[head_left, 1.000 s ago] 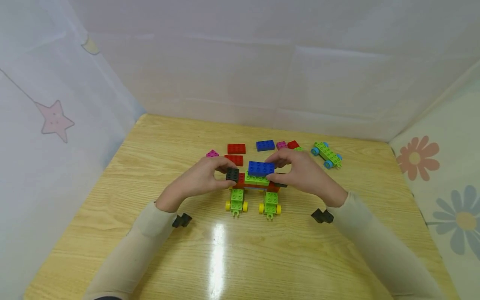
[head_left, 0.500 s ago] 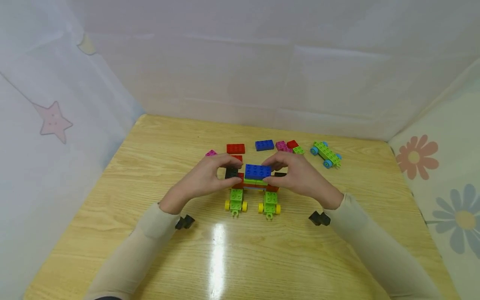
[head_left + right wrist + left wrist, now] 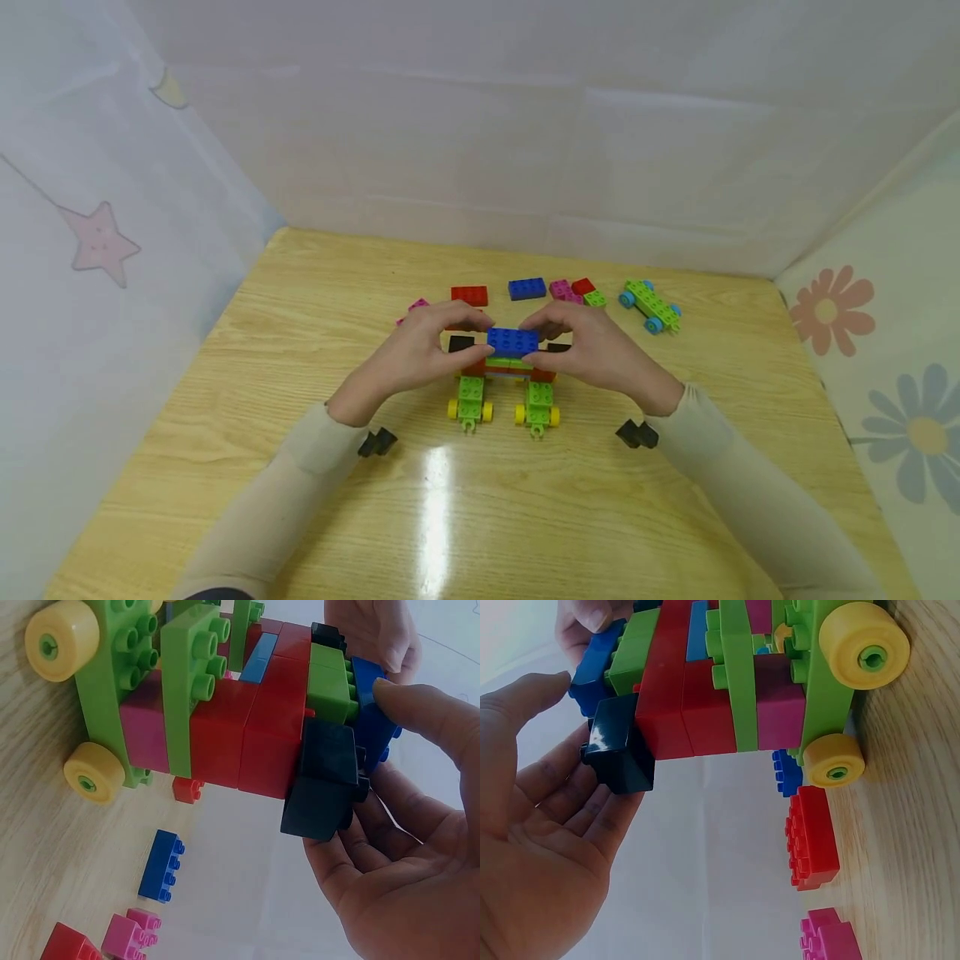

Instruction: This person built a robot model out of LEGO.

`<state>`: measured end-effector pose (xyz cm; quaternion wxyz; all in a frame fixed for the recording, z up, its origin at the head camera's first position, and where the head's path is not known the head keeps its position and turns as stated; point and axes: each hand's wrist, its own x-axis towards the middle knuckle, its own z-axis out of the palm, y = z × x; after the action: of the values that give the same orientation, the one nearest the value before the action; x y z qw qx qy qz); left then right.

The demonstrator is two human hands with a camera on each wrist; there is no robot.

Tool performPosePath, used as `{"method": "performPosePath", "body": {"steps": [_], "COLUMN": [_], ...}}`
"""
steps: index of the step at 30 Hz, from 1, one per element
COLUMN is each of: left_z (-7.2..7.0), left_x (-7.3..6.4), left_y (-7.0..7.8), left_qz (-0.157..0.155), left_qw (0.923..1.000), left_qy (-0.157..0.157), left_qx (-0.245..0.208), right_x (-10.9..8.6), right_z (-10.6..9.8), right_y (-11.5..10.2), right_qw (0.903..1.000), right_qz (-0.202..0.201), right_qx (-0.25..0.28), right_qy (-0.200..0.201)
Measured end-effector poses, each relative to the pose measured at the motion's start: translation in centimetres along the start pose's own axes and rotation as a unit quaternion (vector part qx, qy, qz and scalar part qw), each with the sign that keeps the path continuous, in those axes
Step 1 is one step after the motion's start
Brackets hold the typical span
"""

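Note:
A blue brick (image 3: 513, 342) lies across the top of a built brick structure, above light-green bricks (image 3: 634, 649). Green studs still show beneath it in both wrist views. My left hand (image 3: 427, 346) pinches its left end between thumb and fingers. At the other end, my right hand (image 3: 592, 346) grips it the same way. Black bricks (image 3: 621, 742) (image 3: 322, 776) sit at the structure's two ends, beside the fingers. Red bricks (image 3: 274, 712) form the body. Two green wheeled bases (image 3: 470, 400) with yellow wheels carry it on the table.
Behind the structure lie a red brick (image 3: 469, 296), another blue brick (image 3: 527, 288), pink bricks (image 3: 562, 290) and a small green brick (image 3: 595, 298). A green car base (image 3: 651, 307) with blue wheels stands back right. A white cloth wall (image 3: 480, 167) rises behind the wooden table (image 3: 570, 517).
My left hand has left the black brick and moved right to the blue brick's left end. The blue brick has shifted slightly left and down, and my right hand has stayed on it.

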<state>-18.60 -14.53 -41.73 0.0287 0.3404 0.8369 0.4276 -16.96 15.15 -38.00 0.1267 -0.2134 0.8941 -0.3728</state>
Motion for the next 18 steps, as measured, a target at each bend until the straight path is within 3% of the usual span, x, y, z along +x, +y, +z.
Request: {"method": "performPosePath", "body": {"steps": [18], "left_z": [0.1], "left_x": [0.0], "left_y": [-0.1], "left_qz": [-0.013], "left_qw": [0.9998], "left_qy": [-0.008], "left_qx": [-0.011], "right_x": [-0.4], "right_z": [0.3], "right_y": [1.4], "right_qw": [0.9993], "right_qz": [-0.009], "right_qx": [0.037], "right_qy": [0.0]}}
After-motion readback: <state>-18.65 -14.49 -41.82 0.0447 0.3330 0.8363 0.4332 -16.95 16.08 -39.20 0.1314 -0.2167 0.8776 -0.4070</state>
